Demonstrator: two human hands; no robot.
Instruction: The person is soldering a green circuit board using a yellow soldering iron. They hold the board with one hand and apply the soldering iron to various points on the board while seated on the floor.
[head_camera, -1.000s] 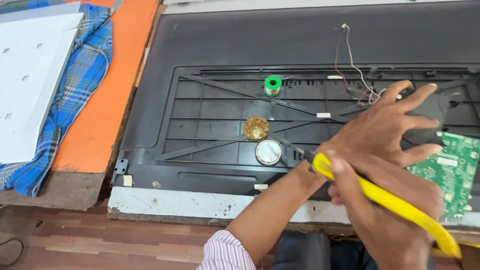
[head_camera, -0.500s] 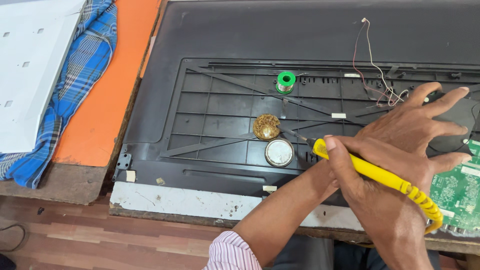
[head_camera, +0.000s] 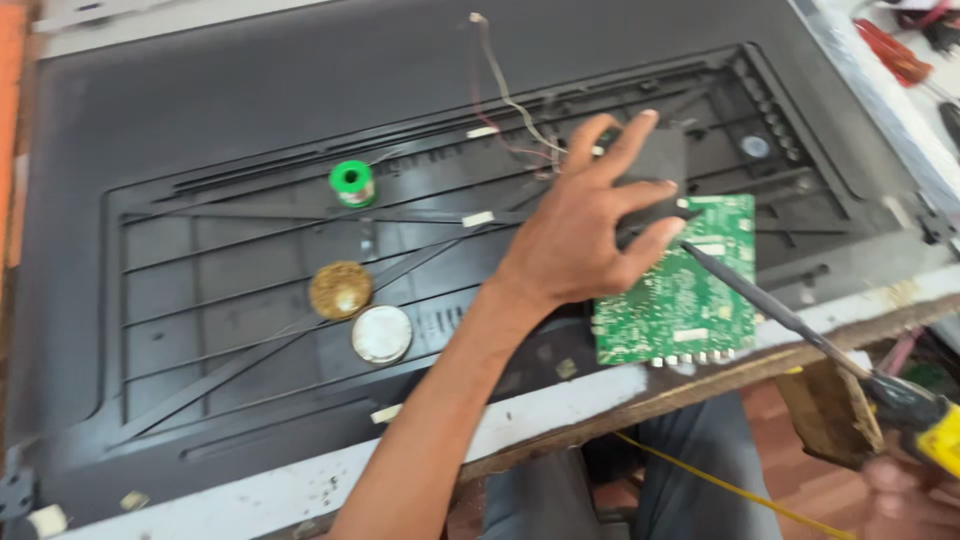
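**Hand spread over circuit board, soldering iron at its edge**

Left of centre on the black panel (head_camera: 200, 150) sit a green solder spool (head_camera: 352, 183), a brass wool pad (head_camera: 340, 290) and a round tin lid (head_camera: 381, 334). At centre, the left hand (head_camera: 580, 230) lies with fingers splayed, gripping nothing, touching the green circuit board (head_camera: 680, 290). At lower right, the right hand (head_camera: 905, 495) is closed on the soldering iron (head_camera: 800, 325), whose tip meets the board's upper edge.

The left hand (head_camera: 590, 225) presses spread fingers on the green circuit board (head_camera: 680, 295), which lies on a black panel (head_camera: 200, 150). The right hand (head_camera: 905, 495), at the frame's corner, seemingly grips a soldering iron (head_camera: 790, 320), its tip meeting the board's top edge.
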